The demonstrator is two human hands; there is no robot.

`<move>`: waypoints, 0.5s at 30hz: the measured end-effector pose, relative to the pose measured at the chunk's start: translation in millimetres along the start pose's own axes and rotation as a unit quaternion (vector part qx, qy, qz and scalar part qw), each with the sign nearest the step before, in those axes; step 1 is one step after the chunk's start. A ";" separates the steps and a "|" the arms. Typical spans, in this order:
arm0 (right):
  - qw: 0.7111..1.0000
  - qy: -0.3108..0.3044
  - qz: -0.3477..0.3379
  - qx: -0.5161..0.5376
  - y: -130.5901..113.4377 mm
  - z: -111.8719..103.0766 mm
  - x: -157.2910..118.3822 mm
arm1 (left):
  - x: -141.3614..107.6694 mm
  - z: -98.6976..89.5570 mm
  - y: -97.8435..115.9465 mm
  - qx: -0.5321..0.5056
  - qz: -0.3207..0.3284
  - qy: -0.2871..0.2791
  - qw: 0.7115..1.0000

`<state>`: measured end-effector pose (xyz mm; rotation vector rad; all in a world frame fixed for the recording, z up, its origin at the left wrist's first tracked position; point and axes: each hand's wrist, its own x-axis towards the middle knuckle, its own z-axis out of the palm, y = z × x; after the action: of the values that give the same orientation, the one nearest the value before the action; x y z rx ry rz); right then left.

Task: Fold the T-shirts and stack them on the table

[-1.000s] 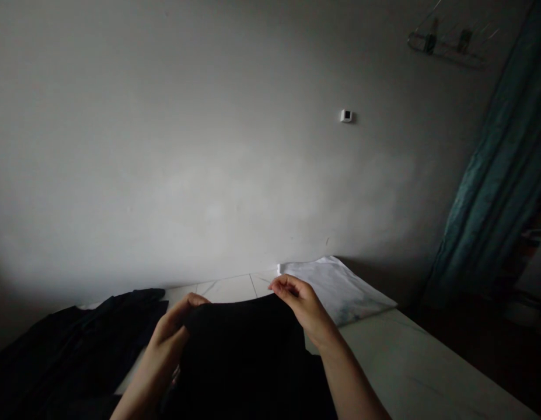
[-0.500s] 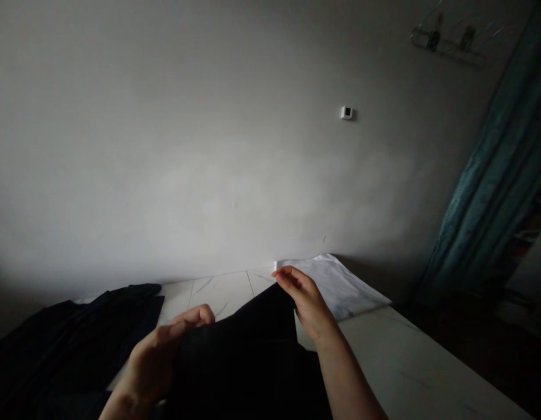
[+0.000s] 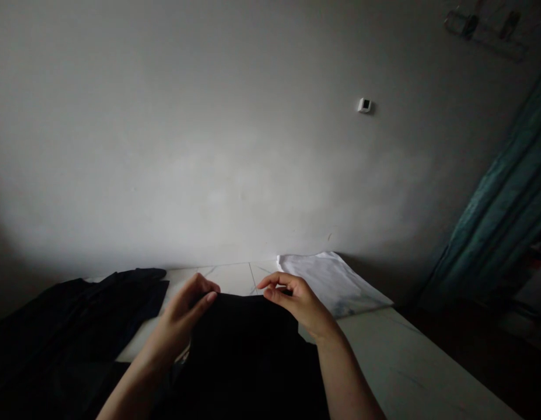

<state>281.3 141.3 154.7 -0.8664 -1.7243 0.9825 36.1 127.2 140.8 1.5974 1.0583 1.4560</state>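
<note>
A black garment [image 3: 248, 350] hangs between my hands, its top edge roughly level and slightly sagging; its exact kind is too dark to make out. My left hand [image 3: 194, 303] pinches the top left corner between thumb and bent fingers. At the top right corner, my right hand [image 3: 292, 294] grips the cloth by the thumb, with the index finger reaching just above the edge. The lower part of the garment runs out of view at the bottom.
Dark clothes [image 3: 77, 326] lie heaped on the left of the white marble-patterned table [image 3: 384, 356]. Folded white cloth [image 3: 327, 280] lies at the back against the grey wall [image 3: 235, 146]. A teal curtain [image 3: 493, 204] hangs at the right, and a small white device [image 3: 364, 105] is fixed to the wall.
My left hand has risen and moved to the right, now pinching the garment's top corner. My right hand has come slightly lower and left, levelling the top edge. The view has shifted a little.
</note>
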 end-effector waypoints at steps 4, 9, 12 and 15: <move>0.997 0.050 0.022 0.060 2.3 0.1 1.4 | -4.8 2.0 9.1 -0.047 -0.051 -0.032 0.997; 0.988 0.082 0.028 0.125 -0.1 6.7 -0.4 | -5.2 5.2 18.8 0.072 -0.064 -0.059 0.994; 0.989 0.078 0.017 0.123 -3.0 10.8 -3.4 | -6.9 8.6 18.7 0.082 -0.086 -0.053 0.992; 0.995 0.027 0.012 0.093 -7.5 12.1 -6.4 | -10.5 11.4 18.7 0.039 -0.092 -0.017 0.995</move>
<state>271.0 129.7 156.1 -0.7873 -1.5520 1.1058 49.1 110.2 152.3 1.5280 1.2215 1.2746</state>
